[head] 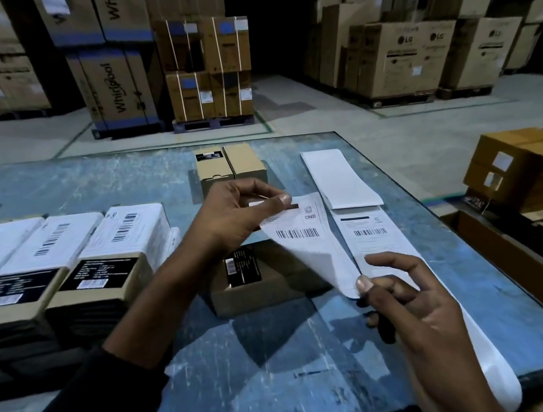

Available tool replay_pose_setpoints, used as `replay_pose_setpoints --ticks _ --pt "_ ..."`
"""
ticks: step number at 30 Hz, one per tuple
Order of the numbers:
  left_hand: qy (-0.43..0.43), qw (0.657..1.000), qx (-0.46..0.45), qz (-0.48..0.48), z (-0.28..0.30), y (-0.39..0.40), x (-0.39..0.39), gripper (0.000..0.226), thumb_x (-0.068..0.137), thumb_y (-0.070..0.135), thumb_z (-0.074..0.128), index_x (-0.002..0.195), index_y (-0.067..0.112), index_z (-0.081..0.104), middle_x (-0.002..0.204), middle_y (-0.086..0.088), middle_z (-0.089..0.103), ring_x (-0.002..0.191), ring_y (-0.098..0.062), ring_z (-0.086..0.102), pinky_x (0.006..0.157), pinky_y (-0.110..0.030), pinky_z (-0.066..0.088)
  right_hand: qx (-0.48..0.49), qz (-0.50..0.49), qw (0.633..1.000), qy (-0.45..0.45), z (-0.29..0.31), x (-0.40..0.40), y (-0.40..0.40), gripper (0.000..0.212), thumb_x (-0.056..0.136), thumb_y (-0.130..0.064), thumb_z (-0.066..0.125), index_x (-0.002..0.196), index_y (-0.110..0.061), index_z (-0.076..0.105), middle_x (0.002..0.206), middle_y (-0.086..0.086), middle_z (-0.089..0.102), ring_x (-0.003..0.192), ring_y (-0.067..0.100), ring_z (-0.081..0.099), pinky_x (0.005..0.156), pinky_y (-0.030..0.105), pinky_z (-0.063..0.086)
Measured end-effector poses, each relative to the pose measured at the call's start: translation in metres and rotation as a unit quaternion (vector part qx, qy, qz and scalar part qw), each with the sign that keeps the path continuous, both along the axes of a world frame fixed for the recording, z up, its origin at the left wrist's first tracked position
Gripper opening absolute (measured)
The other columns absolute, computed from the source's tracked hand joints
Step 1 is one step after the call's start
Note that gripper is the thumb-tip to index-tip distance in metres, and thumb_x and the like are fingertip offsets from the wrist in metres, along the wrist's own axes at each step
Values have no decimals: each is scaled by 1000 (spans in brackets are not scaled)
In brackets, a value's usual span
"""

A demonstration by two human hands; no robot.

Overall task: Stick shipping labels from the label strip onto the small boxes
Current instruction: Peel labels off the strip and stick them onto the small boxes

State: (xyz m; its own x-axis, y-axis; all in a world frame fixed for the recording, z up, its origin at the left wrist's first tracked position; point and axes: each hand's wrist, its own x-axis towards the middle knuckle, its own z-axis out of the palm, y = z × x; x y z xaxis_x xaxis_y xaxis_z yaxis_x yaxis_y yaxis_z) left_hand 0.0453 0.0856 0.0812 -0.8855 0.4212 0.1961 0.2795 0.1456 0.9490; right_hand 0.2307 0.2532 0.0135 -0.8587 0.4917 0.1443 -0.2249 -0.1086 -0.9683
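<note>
At frame centre, the left hand (239,210) and right hand (409,294) pinch opposite ends of one peeled label (306,246) above a small box (273,285). The label strip (374,233) lies right of it on the table (104,182). Three labelled boxes (62,254) sit at left and two unlabelled boxes (230,166) at upper centre.

Small boxes on table (53,186): three labelled (122,236), three unlabelled (266,282); two hands (239,210).

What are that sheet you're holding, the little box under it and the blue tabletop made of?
The label looks like thin matte white paper: it curls between the left hand and right hand. The small box seems plain brown cardboard, dull, with a black printed sticker. The table looks like blue-painted hard board or metal, scuffed with pale scratches; which, I cannot tell.
</note>
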Motion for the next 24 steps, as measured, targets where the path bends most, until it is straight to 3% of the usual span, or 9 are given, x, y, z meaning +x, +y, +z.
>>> replay_pose_setpoints --ticks 4,7,12,17,24 --pt "9 999 -31 16 -9 2 -6 4 89 25 84 90 22 83 87 9 81 81 0 71 77 -19 48 65 -5 998 -6 1 1 -3 8 77 -25 79 85 -22 80 76 6 73 67 14 65 58 20 53" --pt "3 1000 -15 26 -15 2 -10 4 89 24 83 91 21 83 88 10 81 81 3 71 75 -18 47 90 -13 996 -4 4 0 -4 7 75 -26 77 76 -20 80 72 6 73 57 15 64 53 17 50" --pt "0 999 -35 29 -20 4 -14 3 91 24 82 93 22 83 90 10 81 83 0 71 73 -15 48 105 -25 994 -2 5 0 -8 8 76 -23 75 76 -18 81 68 3 72 53 10 65 52 13 49" --pt "2 998 -49 41 -23 2 -15 3 92 21 81 92 19 83 79 10 79 67 5 66 60 -7 45 107 -13 994 -28 9 3 -11 9 76 -25 76 75 -19 83 73 2 77 54 7 69 55 11 50" --pt "-12 998 -50 48 -21 1 -11 2 92 19 82 92 18 83 85 3 82 77 -6 74 66 -13 52 113 -22 993 -40 8 3 -9 9 82 -22 78 79 -16 84 79 3 79 58 8 69 57 13 50"
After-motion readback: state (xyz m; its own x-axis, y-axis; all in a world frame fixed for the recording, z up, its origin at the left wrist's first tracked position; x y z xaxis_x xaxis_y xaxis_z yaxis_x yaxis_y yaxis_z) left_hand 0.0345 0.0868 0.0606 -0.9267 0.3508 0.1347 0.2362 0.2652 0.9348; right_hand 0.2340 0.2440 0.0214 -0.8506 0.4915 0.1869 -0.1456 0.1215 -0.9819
